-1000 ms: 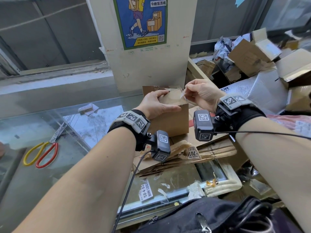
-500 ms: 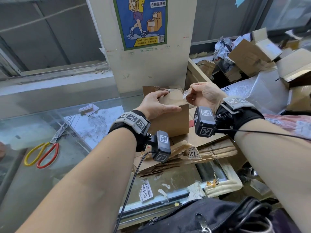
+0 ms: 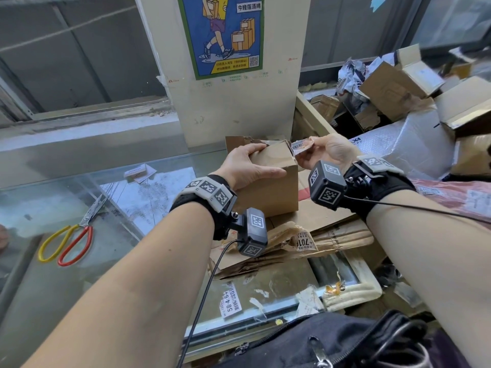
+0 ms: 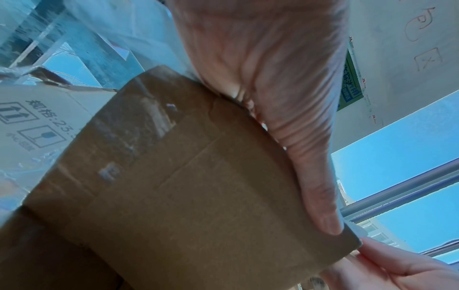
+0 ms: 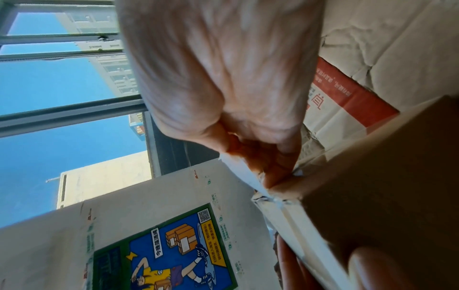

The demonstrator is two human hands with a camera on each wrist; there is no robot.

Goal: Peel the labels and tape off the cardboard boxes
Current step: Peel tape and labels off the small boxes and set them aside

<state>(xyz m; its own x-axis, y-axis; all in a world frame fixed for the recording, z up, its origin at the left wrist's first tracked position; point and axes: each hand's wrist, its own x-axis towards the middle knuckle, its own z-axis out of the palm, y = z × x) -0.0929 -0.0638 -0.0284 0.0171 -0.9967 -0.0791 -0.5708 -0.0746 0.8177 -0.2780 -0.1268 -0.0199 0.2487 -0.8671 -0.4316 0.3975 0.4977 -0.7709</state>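
We are in the middle of peeling: our left hand (image 3: 249,168) clamps the small cardboard box (image 3: 276,187), fingers (image 3: 252,151) curled over its top edge and thumb laid flat along the front face, holding it down on the flattened cardboard (image 3: 326,221) that covers the glass surface (image 3: 79,261). Our right hand (image 3: 329,152) is at the box's upper right corner, thumb and forefinger pinching a barcode label (image 3: 300,146). The free end stands away from the box while the other end seems to remain stuck at the corner; the right wrist view is too blurred there for us to be sure how much adhesive is left.

In the left wrist view a band of clear tape (image 4: 139,125) runs over another face of the box, so we judge this box is far from finished even once the label is off.

The next move, as we read it, calls for a steady pull on the label away from the corner, kept low along the face so the paper does not tear, with the left hand bracing against that pull. After that the scrap needs dropping clear, and we would turn the box to reach the tape. The scissors (image 3: 69,240) lie well apart to the left if an edge will not lift.
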